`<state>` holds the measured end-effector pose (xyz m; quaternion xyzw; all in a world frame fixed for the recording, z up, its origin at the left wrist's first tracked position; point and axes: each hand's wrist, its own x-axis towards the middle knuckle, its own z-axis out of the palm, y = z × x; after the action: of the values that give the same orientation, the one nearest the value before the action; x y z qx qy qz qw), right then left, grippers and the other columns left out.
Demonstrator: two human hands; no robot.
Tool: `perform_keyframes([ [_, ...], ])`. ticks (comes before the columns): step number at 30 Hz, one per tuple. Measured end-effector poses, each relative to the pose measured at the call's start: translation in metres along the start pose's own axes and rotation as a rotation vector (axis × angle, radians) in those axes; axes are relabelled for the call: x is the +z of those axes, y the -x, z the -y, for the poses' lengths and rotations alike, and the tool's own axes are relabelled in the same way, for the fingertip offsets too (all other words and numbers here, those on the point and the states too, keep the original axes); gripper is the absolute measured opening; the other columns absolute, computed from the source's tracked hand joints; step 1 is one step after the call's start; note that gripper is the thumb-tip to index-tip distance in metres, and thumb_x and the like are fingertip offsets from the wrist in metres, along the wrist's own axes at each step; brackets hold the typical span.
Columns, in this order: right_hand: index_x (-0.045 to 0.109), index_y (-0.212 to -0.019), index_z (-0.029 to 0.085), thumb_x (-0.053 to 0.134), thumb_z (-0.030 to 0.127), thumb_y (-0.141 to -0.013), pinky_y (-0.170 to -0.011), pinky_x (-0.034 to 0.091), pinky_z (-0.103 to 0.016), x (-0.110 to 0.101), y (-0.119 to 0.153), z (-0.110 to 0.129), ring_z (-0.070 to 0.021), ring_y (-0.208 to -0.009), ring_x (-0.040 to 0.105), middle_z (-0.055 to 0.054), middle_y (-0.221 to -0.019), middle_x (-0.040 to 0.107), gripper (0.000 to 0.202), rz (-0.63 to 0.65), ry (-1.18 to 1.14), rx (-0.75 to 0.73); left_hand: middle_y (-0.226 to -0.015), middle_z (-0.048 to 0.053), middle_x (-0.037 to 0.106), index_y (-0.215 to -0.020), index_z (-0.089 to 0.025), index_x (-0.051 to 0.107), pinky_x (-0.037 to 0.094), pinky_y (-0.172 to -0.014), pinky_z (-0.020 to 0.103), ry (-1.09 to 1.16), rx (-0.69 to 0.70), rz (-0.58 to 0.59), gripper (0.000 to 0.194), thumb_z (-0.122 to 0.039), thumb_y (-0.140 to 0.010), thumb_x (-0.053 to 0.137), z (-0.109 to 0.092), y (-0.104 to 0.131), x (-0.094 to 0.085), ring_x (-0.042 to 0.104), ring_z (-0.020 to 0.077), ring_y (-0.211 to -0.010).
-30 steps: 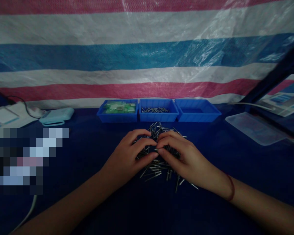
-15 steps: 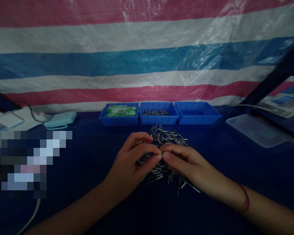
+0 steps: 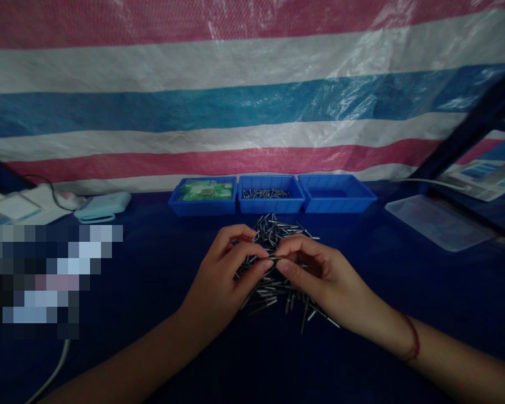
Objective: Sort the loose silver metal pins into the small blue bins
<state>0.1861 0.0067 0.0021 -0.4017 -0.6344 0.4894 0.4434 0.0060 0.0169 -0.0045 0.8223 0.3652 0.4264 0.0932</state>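
Note:
Between my two hands, a thin metal blind rivet (image 3: 273, 257) lies roughly level. My left hand (image 3: 224, 275) pinches one end with thumb and forefinger, its other fingers curled loosely. Thumb and forefinger of my right hand (image 3: 330, 275) are closed on the other end; a dark red cord circles that wrist. Below and behind the fingers spreads a loose pile of similar blind rivets (image 3: 271, 289) on the dark blue table (image 3: 252, 359). Part of the pile is hidden by my hands.
Three blue bins stand in a row at the back: the left bin (image 3: 202, 208) holds green-tinted plastic bags, the middle bin (image 3: 271, 205) small metal pieces, the right bin (image 3: 336, 205) nothing visible. A clear plastic lid (image 3: 440, 221) lies right. A light blue case (image 3: 102, 207) sits left.
My fingertips have drawn slightly apart, so more of the rivet shows between them. The right hand has risen a little. The view has shifted slightly.

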Motion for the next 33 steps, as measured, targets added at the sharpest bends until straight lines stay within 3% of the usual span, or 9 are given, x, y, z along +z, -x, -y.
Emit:
perform_keyframes([
  [8,0.060,-0.091,0.021,0.058,0.020,-0.083,-0.063,0.048,-0.025,-0.003,0.005,0.000,-0.0142,-0.084,0.056,-0.004,-0.093,0.055,0.008,-0.045,0.275,-0.223,-0.108,0.005,0.047,-0.094,-0.020,0.058,0.046,-0.086,0.031,0.013,0.009,0.036,0.008,-0.017,-0.088,0.054,0.003,0.000,0.001,0.051,0.0154,-0.102],
  [15,0.061,-0.096,0.017,0.059,0.015,-0.084,-0.080,0.047,-0.026,-0.010,0.008,0.011,-0.0145,-0.097,0.054,-0.006,-0.101,0.053,0.012,-0.014,0.638,-0.553,-0.109,0.007,0.045,-0.092,-0.017,0.057,0.047,-0.083,0.030,0.084,0.053,0.167,0.011,-0.016,-0.091,0.046,0.001,0.001,0.000,0.051,0.0157,-0.100],
  [20,0.059,-0.081,0.014,0.057,0.016,-0.085,-0.078,0.047,-0.028,-0.013,0.002,0.016,-0.0154,-0.093,0.054,-0.008,-0.100,0.052,0.005,-0.001,0.807,-0.658,-0.111,0.008,0.048,-0.097,-0.017,0.056,0.045,-0.089,0.033,0.079,0.017,0.184,0.015,-0.016,-0.092,0.041,-0.003,-0.002,-0.004,0.051,0.0170,-0.104],
  [24,0.060,-0.075,0.015,0.054,0.021,-0.087,-0.078,0.046,-0.032,-0.022,-0.026,0.023,-0.0178,-0.090,0.055,-0.009,-0.094,0.054,0.014,-0.160,0.933,-0.707,-0.113,0.008,0.050,-0.112,-0.018,0.051,0.042,-0.095,0.037,0.045,-0.053,0.100,0.021,-0.019,-0.093,0.042,0.005,-0.004,-0.009,0.050,0.0183,-0.109],
  [28,0.062,-0.078,0.015,0.047,0.030,-0.090,-0.078,0.046,-0.036,-0.037,-0.073,0.021,-0.0203,-0.083,0.056,-0.009,-0.086,0.056,0.024,-0.352,1.024,-0.675,-0.111,0.008,0.052,-0.109,-0.019,0.053,0.042,-0.095,0.041,-0.017,-0.058,0.079,0.019,-0.021,-0.092,0.045,0.024,-0.007,-0.011,0.051,0.0197,-0.107],
  [33,0.065,-0.077,0.014,0.045,0.036,-0.089,-0.080,0.043,-0.043,-0.048,-0.110,0.005,-0.0256,-0.083,0.055,-0.013,-0.084,0.058,0.032,-0.317,1.233,-0.516,-0.105,0.007,0.054,-0.103,-0.018,0.056,0.043,-0.092,0.042,-0.063,-0.104,0.105,0.016,-0.019,-0.090,0.047,0.041,-0.008,-0.011,0.053,0.0192,-0.102],
])
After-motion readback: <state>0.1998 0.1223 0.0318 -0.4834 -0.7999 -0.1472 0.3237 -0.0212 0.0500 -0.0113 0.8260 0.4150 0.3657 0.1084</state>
